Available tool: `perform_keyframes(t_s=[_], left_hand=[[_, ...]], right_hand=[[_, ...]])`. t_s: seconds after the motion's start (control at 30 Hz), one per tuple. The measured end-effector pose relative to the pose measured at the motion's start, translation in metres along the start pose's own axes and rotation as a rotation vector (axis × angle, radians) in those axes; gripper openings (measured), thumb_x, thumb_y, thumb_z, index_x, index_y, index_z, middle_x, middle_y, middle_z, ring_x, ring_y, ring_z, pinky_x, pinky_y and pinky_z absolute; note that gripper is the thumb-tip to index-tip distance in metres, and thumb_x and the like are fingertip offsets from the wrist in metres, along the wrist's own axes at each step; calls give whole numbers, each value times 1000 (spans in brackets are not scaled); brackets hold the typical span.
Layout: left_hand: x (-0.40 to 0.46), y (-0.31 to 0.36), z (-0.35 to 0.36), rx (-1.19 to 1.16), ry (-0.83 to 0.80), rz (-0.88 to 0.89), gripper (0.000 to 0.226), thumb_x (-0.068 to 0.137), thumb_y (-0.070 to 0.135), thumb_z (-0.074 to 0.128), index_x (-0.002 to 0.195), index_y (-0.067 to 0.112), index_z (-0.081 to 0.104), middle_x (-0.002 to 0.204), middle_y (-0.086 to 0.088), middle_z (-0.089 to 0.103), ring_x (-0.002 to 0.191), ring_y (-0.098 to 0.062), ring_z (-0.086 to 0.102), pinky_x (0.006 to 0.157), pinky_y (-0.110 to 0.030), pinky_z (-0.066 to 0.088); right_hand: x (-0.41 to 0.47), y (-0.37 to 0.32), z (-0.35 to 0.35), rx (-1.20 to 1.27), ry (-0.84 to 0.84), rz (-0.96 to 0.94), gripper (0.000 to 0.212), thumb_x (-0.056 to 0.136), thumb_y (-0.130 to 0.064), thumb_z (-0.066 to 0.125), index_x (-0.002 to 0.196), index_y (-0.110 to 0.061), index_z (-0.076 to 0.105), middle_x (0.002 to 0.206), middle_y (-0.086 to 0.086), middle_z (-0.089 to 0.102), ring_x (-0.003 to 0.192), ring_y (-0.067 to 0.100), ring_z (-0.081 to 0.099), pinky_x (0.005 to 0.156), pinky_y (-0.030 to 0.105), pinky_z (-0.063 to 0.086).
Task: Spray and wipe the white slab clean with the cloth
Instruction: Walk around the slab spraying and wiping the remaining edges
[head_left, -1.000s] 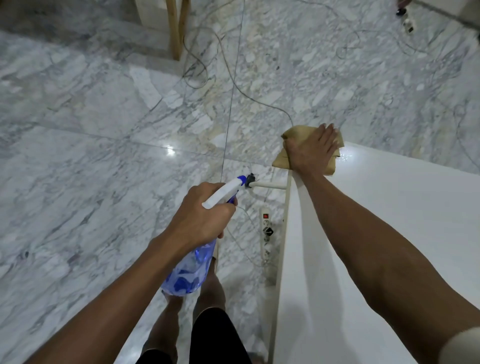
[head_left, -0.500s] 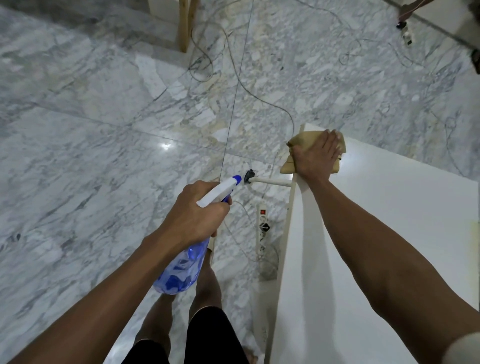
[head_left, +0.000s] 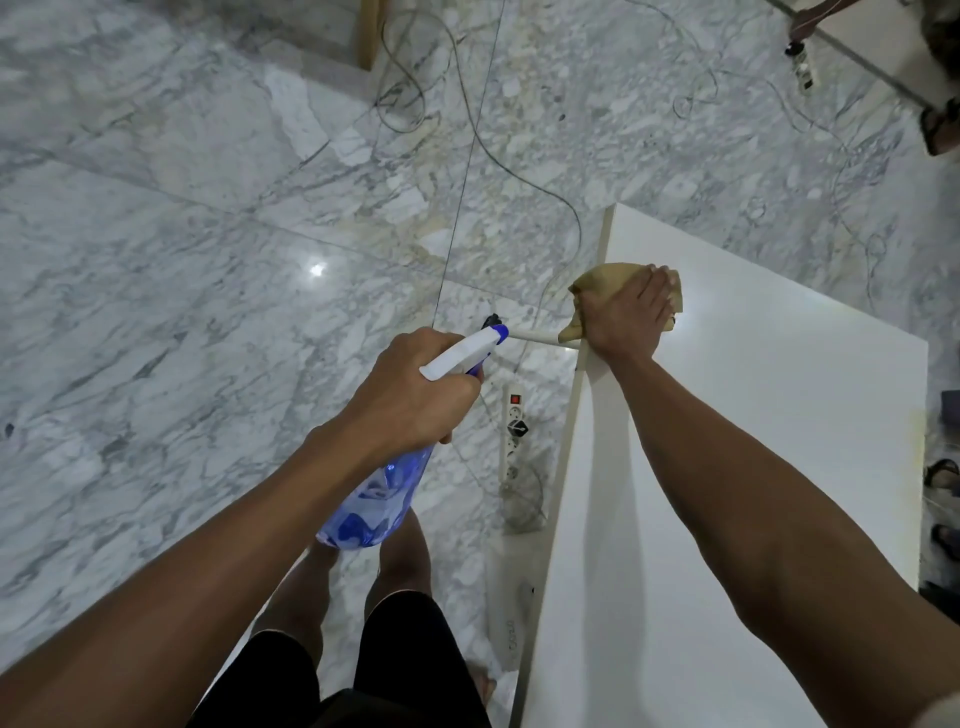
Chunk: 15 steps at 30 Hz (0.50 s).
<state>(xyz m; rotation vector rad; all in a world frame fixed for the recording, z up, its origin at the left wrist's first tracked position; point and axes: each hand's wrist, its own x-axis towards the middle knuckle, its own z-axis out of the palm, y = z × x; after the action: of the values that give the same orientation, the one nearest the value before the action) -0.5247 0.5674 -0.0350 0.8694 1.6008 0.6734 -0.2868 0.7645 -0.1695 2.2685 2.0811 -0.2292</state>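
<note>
The white slab (head_left: 769, 426) fills the right side of the view, its left edge running down the middle. My right hand (head_left: 626, 317) lies flat on a tan cloth (head_left: 602, 278), pressing it onto the slab at the left edge near the far corner. Part of the cloth hangs over that edge. My left hand (head_left: 410, 395) grips a blue translucent spray bottle (head_left: 374, 504) by its white trigger head, held off the slab to the left, nozzle pointing toward the cloth.
A white power strip (head_left: 513, 441) with a red switch lies on the marble floor (head_left: 182, 312) beside the slab's edge. Thin cables (head_left: 519, 171) trail across the floor. A wooden leg (head_left: 368, 34) stands at the top. Sandals (head_left: 941, 473) show at the right edge.
My right hand and the cloth have slid back along the slab's left edge, away from the far corner. The bottle stays in my left hand, roughly where it was.
</note>
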Motion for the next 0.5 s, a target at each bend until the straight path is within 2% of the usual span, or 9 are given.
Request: perform_keyframes(t_s=[0.33,0.5], left_hand=[[-39,-28,12,24,-73,40,16,86,0,54,89,-3,69,92,-29,73,43,-17,58,44,-25,47],[-61,-43,25,36,-90,57,17,88,1,54,93,-6,68,93,-30,71,48,-22,57,43,-22,47]], right_hand=[[-75,17,8,-26,-13,47,101,92,-57,51,154,6,4,164,24,4,153,35,-2,123,45,-1],[-118,28,13,-45,-7,52,100,93,-57,49,154,7,4,163,25,4,153,35,-1,123,45,0]])
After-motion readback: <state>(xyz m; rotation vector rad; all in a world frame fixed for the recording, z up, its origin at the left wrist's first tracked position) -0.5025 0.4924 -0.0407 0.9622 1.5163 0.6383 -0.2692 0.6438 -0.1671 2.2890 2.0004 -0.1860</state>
